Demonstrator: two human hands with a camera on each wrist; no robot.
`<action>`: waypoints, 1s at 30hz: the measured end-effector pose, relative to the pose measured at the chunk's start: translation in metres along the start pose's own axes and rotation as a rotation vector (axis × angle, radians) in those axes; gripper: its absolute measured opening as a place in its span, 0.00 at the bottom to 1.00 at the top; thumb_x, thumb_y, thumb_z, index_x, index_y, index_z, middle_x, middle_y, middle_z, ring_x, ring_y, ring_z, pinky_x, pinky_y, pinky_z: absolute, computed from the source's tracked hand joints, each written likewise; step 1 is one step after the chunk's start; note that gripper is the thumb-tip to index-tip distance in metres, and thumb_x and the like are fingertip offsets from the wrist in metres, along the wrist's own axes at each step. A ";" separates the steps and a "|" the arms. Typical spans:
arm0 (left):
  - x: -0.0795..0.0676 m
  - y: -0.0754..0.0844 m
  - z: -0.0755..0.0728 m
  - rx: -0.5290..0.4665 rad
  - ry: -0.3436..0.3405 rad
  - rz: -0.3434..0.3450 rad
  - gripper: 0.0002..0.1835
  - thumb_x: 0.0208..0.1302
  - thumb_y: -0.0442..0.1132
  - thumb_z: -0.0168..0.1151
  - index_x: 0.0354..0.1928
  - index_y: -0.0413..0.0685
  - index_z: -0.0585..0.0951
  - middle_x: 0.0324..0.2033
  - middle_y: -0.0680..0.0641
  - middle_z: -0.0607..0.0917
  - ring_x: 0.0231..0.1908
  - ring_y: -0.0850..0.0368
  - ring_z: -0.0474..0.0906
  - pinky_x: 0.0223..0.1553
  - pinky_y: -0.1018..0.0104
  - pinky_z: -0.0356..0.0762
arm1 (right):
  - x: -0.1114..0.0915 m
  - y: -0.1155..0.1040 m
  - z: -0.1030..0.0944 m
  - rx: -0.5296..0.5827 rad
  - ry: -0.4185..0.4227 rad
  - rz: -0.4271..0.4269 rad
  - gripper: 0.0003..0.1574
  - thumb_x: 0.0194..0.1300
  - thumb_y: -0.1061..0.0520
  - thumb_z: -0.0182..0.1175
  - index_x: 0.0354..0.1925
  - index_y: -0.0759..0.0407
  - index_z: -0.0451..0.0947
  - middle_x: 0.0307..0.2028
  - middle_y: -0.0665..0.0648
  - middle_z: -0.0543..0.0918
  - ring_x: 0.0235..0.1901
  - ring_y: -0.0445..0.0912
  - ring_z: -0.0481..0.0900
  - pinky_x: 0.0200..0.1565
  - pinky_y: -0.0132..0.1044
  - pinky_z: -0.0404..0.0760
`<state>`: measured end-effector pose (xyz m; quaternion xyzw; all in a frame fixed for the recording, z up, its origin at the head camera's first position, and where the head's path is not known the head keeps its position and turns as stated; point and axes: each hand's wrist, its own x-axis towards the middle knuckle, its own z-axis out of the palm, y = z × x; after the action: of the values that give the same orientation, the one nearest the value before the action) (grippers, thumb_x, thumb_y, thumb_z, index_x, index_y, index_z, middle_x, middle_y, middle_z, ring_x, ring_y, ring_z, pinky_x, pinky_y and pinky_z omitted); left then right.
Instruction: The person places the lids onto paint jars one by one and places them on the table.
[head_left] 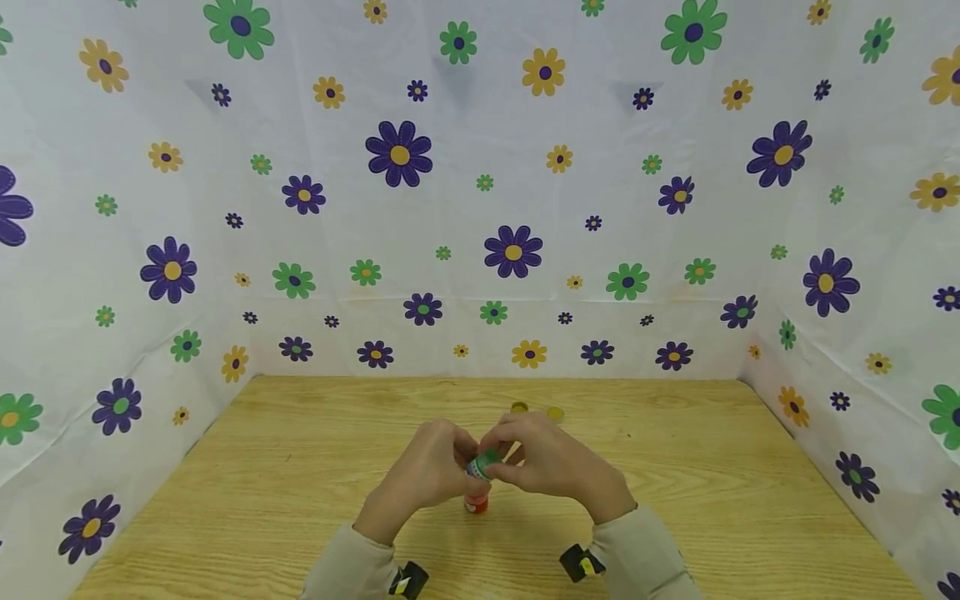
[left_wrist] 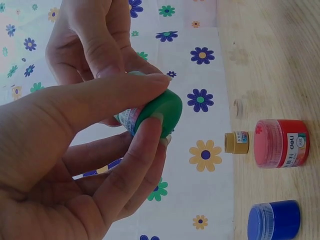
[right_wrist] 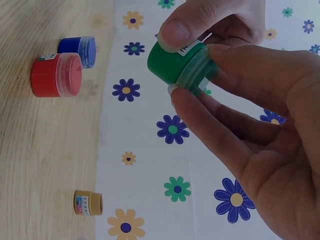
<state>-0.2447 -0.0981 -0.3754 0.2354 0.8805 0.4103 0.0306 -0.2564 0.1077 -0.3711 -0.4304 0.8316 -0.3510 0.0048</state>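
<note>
Head view: at six o'clock in the frame, pinches green jar (head_left: pixel 488 459) with fingers of left hand (head_left: pixel 426 468) round it and of right hand (head_left: pixel 551 457) at its ridged lid (right_wrist: pixel 195 69).

red jar (left_wrist: pixel 281 143) near blue jar (left_wrist: pixel 274 220), small tan jar (left_wrist: pixel 236 142), wooden table (head_left: pixel 300 467), flower-print cloth (head_left: pixel 465 208)

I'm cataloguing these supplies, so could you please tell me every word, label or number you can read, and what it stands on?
"deli": on the red jar; the smaller print near it is too blurred to read.
Green jar: lettering partly hidden and blurred, not readable with certainty.
Yellow jar: print too small to read.
Blue jar: no text shows.
</note>
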 end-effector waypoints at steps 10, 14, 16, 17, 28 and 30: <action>0.000 0.001 0.000 0.017 0.011 0.001 0.09 0.49 0.33 0.79 0.34 0.41 0.91 0.29 0.49 0.91 0.28 0.62 0.84 0.31 0.69 0.82 | 0.002 0.000 0.000 -0.038 0.011 0.027 0.09 0.70 0.60 0.67 0.46 0.60 0.88 0.38 0.54 0.91 0.35 0.35 0.84 0.41 0.24 0.83; 0.000 0.001 0.000 0.012 0.009 -0.001 0.09 0.49 0.33 0.79 0.34 0.40 0.90 0.29 0.49 0.91 0.28 0.62 0.84 0.31 0.69 0.83 | 0.002 0.000 0.001 -0.040 0.008 0.021 0.10 0.70 0.60 0.66 0.48 0.61 0.87 0.41 0.55 0.91 0.37 0.38 0.87 0.40 0.25 0.84; 0.000 0.000 0.000 0.012 0.008 0.002 0.08 0.49 0.33 0.79 0.34 0.40 0.90 0.28 0.49 0.91 0.28 0.62 0.84 0.30 0.69 0.82 | 0.002 0.001 0.000 -0.032 0.006 0.024 0.11 0.70 0.59 0.67 0.49 0.61 0.86 0.44 0.56 0.90 0.40 0.42 0.88 0.41 0.26 0.85; 0.000 0.000 0.000 0.016 0.009 0.006 0.08 0.50 0.32 0.78 0.34 0.40 0.90 0.28 0.49 0.91 0.28 0.62 0.84 0.30 0.69 0.82 | 0.001 0.001 0.000 -0.026 0.006 0.026 0.12 0.70 0.59 0.67 0.50 0.61 0.86 0.45 0.56 0.90 0.42 0.44 0.88 0.41 0.27 0.86; 0.000 -0.001 -0.003 0.031 0.006 0.018 0.11 0.51 0.34 0.79 0.37 0.39 0.90 0.28 0.49 0.90 0.29 0.61 0.84 0.30 0.71 0.82 | -0.002 0.005 -0.004 0.019 -0.020 -0.009 0.15 0.63 0.66 0.71 0.48 0.56 0.85 0.48 0.54 0.84 0.52 0.48 0.83 0.51 0.30 0.85; 0.000 -0.001 -0.003 0.031 0.005 0.020 0.10 0.51 0.34 0.79 0.37 0.40 0.90 0.28 0.50 0.90 0.29 0.61 0.84 0.30 0.71 0.82 | -0.001 0.004 -0.003 0.028 -0.021 -0.017 0.15 0.63 0.68 0.70 0.48 0.57 0.85 0.48 0.54 0.84 0.52 0.48 0.84 0.51 0.29 0.85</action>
<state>-0.2458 -0.1010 -0.3744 0.2439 0.8843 0.3975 0.0208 -0.2596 0.1119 -0.3711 -0.4409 0.8230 -0.3579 0.0165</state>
